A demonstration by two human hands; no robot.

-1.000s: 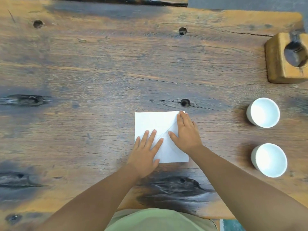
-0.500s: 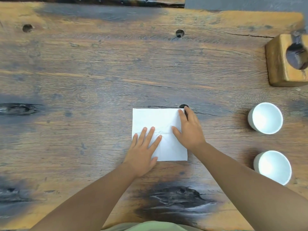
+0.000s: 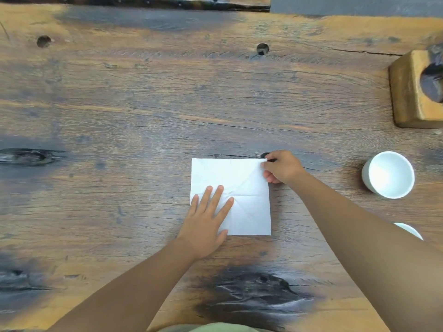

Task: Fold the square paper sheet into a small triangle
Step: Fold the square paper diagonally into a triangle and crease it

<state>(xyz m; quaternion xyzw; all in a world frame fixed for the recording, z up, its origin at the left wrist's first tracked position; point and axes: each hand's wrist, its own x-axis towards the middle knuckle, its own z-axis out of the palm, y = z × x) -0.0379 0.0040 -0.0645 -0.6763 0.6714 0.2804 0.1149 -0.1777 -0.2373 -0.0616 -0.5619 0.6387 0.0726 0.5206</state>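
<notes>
A white paper sheet (image 3: 239, 178) lies flat on the brown wooden worktop (image 3: 143, 116). Fold lines cross it. The left hand (image 3: 206, 219) lies flat on the near left corner, its fingers (image 3: 217, 195) straight and spread. The right hand (image 3: 281, 167) pinches the far right corner. A white cup (image 3: 389, 174) stands off to the right. A second cup (image 3: 408, 230) peeks out behind the right arm. A wooden block (image 3: 407, 92) with a dark hole sits at the far right.
</notes>
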